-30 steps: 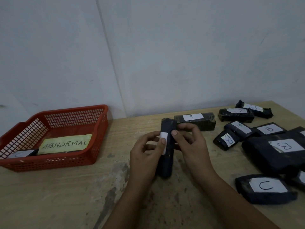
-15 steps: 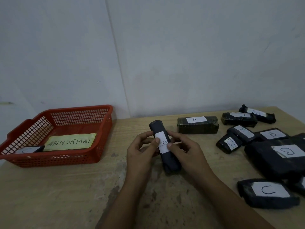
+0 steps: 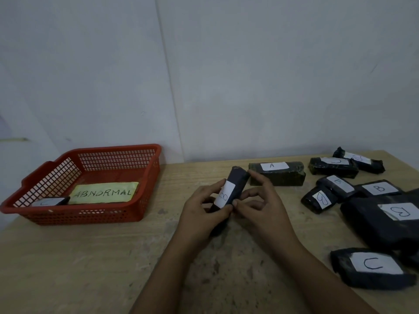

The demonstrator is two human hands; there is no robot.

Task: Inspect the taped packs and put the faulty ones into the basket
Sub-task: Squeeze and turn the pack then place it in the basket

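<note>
Black-taped pack with a white paper label marked B (image 3: 227, 193) sits between my two hands, lifted above the worn wooden table (image 3: 90, 257) and tilted so its far end leans away to the right. My left hand (image 3: 201, 214) curls round its lower half, thumb pressed on the bottom of the label. My right hand (image 3: 258, 207) pinches the other side, forefinger reaching up along the pack's upper edge, thumb tip meeting my left thumb near the label's foot.

Off to my left, the red plastic mesh basket (image 3: 140, 196) stands on the table against the wall, with a yellow card reading ABNORMAL (image 3: 103, 193) inside and one dark labelled pack (image 3: 48, 202) lying in its near left corner.

Just behind my fingers lies a long dark pack labelled A (image 3: 277, 175). Further right, a cluster of black packs (image 3: 353, 191) crowds together, marked B and C where readable. A flat pack labelled C (image 3: 371, 268) lies nearest me on the right.
</note>
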